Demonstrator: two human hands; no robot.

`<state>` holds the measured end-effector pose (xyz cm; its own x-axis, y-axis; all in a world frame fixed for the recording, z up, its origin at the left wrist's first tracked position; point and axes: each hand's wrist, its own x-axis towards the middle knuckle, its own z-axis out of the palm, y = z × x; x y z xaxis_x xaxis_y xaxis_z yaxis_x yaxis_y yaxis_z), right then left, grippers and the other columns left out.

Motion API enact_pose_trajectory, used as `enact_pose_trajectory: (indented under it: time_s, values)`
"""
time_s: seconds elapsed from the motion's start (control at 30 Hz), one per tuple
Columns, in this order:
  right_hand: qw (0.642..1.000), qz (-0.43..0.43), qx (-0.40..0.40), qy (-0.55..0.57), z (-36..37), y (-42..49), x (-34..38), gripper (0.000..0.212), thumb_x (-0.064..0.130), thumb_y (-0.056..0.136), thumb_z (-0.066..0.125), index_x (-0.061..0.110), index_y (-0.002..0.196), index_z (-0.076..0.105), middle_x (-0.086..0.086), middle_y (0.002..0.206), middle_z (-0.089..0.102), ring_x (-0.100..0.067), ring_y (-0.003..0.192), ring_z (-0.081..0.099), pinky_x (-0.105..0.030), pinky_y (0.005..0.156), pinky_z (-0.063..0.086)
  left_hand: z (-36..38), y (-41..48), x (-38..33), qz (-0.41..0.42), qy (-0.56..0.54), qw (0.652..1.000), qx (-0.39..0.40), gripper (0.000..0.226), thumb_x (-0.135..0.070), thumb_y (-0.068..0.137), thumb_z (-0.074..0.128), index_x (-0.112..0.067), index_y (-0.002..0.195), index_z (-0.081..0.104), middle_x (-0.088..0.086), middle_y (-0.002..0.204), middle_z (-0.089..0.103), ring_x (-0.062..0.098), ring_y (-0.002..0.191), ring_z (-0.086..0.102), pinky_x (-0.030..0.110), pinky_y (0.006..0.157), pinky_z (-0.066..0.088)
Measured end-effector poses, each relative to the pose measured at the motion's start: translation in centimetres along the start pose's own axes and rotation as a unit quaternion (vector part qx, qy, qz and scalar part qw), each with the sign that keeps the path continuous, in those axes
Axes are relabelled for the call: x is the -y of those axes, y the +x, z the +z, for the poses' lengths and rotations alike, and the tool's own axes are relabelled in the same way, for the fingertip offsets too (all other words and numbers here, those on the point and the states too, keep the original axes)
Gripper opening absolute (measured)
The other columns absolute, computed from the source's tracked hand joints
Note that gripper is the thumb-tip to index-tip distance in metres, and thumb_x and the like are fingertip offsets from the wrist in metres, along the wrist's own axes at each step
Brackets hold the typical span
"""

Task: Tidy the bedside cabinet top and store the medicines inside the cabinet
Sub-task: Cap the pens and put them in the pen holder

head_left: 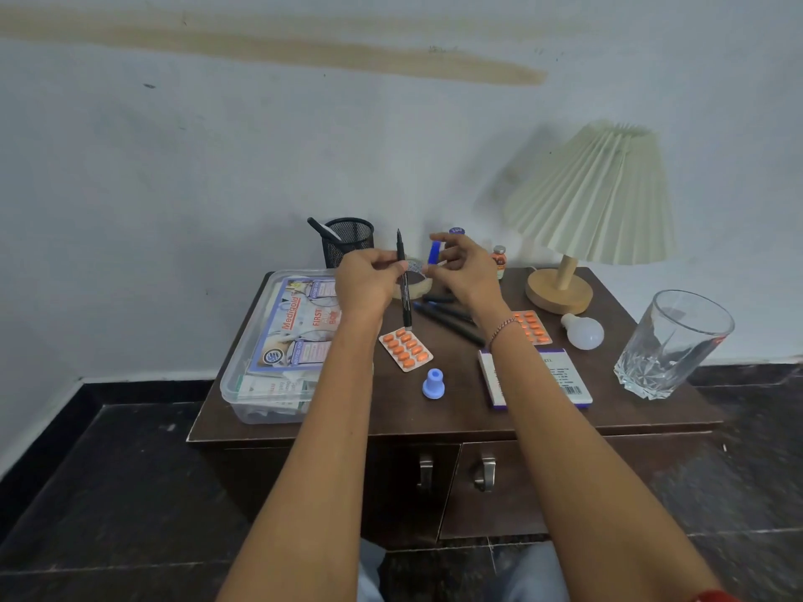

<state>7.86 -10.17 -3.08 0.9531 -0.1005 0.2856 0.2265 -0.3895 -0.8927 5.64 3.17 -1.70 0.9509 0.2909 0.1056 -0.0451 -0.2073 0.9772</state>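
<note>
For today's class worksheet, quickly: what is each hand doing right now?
Left hand: grips the black pen, upright.
Right hand: pinches a small blue item.

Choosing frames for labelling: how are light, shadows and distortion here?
Head view: soft, even light with no harsh glare; the lamp casts a faint shadow on the wall to its left; the wide lens leans the lamp and the glass outward.

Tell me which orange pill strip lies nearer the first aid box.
The strip between the forearms, below the pen held in the left hand; the other strip lies past the right wrist, beside the bulb.
</note>
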Motion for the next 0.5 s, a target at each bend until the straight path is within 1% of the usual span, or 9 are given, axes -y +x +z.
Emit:
enact_pose_trajectory:
  time_s: [0.1,0.17,0.23,0.3,0.4,0.5]
  values:
    - [0.995,0.016,-0.025,0.099,-0.8,-0.5,1.1,0.043,0.008,0.077,0.075,0.015,0.117,0.063,-0.002,0.084,0.065,-0.011,0.073,0.063,-0.028,0.074,0.056,0.4,-0.8,0.0,0.004,0.026,0.999,0.023,0.024,-0.01,0.079,0.072,-0.005,0.103,0.072,0.01,0.095,0.072,0.024,0.091,0.068,0.042,0.089,0.054]
    - [0.985,0.021,-0.041,0.164,-1.2,-0.6,1.9,0.041,0.005,0.079,0.073,0.012,0.118,0.063,-0.003,0.082,0.067,-0.015,0.077,0.066,-0.024,0.07,0.058,0.6,-1.2,-0.1,0.015,0.037,0.998,0.037,0.023,-0.009,0.078,0.073,-0.006,0.101,0.073,0.01,0.093,0.073,0.025,0.089,0.069,0.042,0.088,0.054]
    - [0.968,0.025,-0.048,0.247,-1.5,-0.7,2.6,0.04,0.003,0.081,0.07,0.009,0.12,0.062,-0.002,0.079,0.067,-0.015,0.078,0.067,-0.017,0.067,0.057,0.7,-1.4,-0.1,0.026,0.057,0.997,0.042,0.022,-0.01,0.077,0.074,-0.007,0.099,0.073,0.009,0.093,0.073,0.024,0.088,0.069,0.04,0.088,0.054]
    - [0.951,0.028,-0.039,0.305,-1.8,-0.7,3.1,0.041,0.003,0.084,0.068,0.008,0.124,0.059,-0.003,0.081,0.069,-0.015,0.079,0.068,-0.016,0.068,0.057,0.8,-1.5,-0.1,0.031,0.085,0.995,0.037,0.024,-0.014,0.077,0.075,-0.008,0.1,0.073,0.007,0.095,0.073,0.02,0.088,0.068,0.035,0.088,0.053]
    - [0.945,0.027,-0.011,0.327,-2.1,-0.8,3.4,0.042,-0.001,0.088,0.061,0.009,0.128,0.055,-0.013,0.092,0.07,-0.021,0.085,0.069,-0.02,0.072,0.058,1.1,-1.7,-0.1,0.043,0.111,0.992,0.034,0.026,-0.02,0.075,0.077,-0.01,0.1,0.073,0.005,0.093,0.073,0.016,0.082,0.066,0.027,0.082,0.051]
    - [0.952,0.018,-0.009,0.307,-2.4,-1.0,3.4,0.041,-0.004,0.088,0.058,0.009,0.127,0.055,-0.019,0.098,0.07,-0.023,0.085,0.071,-0.022,0.076,0.059,1.4,-1.9,-0.3,0.059,0.119,0.991,0.03,0.023,-0.02,0.074,0.078,-0.01,0.095,0.074,0.004,0.087,0.073,0.015,0.078,0.065,0.027,0.077,0.05]
